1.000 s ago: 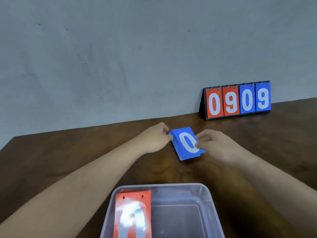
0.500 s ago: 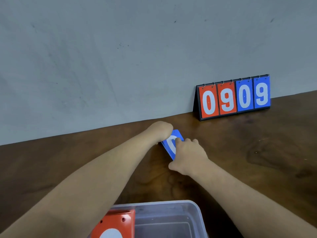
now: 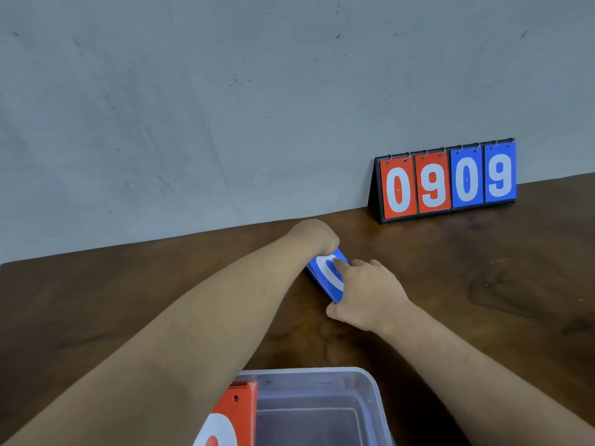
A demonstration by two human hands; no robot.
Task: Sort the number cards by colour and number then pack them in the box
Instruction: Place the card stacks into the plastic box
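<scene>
A stack of blue number cards with a white 0 on top lies on the brown table near the wall. My left hand grips its far end with curled fingers. My right hand lies over its near right side, fingers pressed on the top card and thumb at the near edge. A clear plastic box stands at the bottom of the view. Red number cards with a white 0 lean against the box's left side.
A folding scoreboard stand with red and blue cards reading 0909 stands against the grey wall at the back right. The brown wooden table stretches to the right of my hands.
My right hand slid from the stack's right edge onto its top. The stack shifted slightly toward the wall between both hands. The view tilted up, so less of the box shows.
</scene>
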